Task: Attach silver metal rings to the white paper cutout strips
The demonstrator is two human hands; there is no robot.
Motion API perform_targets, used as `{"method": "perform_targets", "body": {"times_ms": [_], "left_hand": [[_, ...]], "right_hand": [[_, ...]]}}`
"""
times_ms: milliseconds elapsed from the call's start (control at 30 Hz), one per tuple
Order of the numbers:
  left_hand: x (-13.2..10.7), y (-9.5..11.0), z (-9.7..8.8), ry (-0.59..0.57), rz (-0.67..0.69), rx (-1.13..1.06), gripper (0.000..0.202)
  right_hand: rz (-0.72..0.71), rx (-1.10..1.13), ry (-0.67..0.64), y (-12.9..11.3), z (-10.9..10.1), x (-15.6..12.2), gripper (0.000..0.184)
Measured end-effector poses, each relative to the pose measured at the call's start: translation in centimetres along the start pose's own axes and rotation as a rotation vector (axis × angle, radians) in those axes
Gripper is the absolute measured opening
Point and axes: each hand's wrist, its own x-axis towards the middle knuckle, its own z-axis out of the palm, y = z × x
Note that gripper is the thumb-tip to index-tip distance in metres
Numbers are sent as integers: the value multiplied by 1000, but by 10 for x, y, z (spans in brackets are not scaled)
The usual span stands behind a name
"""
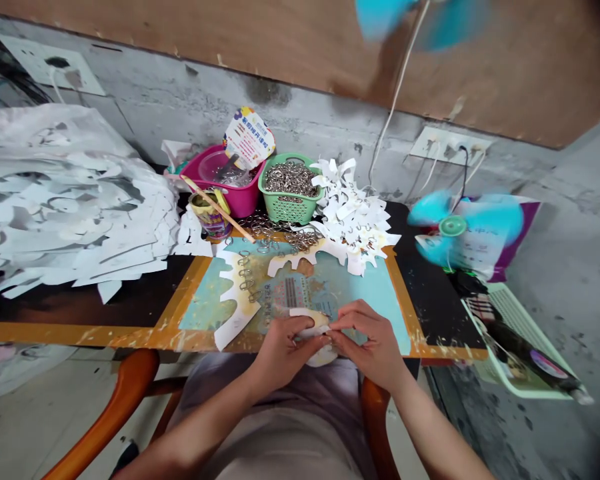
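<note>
My left hand [289, 348] grips a white cut-out piece [321, 359] with a yellowish smear, close to the table's front edge. At its right edge my right hand [373, 341] pinches with thumb and forefinger. Whether a small ring is also between those fingertips, I cannot tell. To the left lies a toothed white strip [235, 325], with several metal rings [245, 273] along its yellow-stained edge. Another toothed strip [307, 257] rests farther back on the blue mat [365, 290]. Loose metal rings [265, 230] are heaped behind it.
A green basket [293, 212] of metal rings and a pink basket [243, 200] stand at the back. Before them is a small tub [211, 217] with a wooden stick [225, 215]. White cut-outs [80, 220] pile up left. A blue fan [453, 225] spins at right.
</note>
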Motion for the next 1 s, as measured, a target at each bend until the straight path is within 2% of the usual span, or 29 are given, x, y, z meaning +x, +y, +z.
{"method": "perform_targets", "body": {"times_ms": [200, 300, 400, 467, 633, 700, 767, 900, 1000], "left_hand": [[-3, 4, 2, -84, -101, -7, 48], [-3, 0, 2, -53, -89, 42, 48], [-2, -5, 1, -39, -100, 105, 45], [-2, -5, 1, -47, -105, 140, 41], [1, -1, -2, -70, -90, 197, 36], [3, 1, -3, -95, -83, 194, 36], [3, 1, -4, -94, -58, 182, 36], [2, -2, -5, -50, 32, 163, 38], [0, -3, -5, 14, 89, 164, 41]], "right_hand": [[46, 115, -190, -3, -10, 8, 4], [25, 154, -253, -5, -13, 11, 8], [25, 99, -204, -2, -8, 10, 2], [-1, 22, -153, 0, -3, 8, 5], [-281, -268, -105, 3, 6, 2, 9], [-308, -320, -91, 1, 5, 4, 9], [-242, -262, -72, -2, 4, 6, 9], [11, -47, -23, -5, 5, 11, 7], [180, 7, 81, -5, 13, 9, 6]]}}
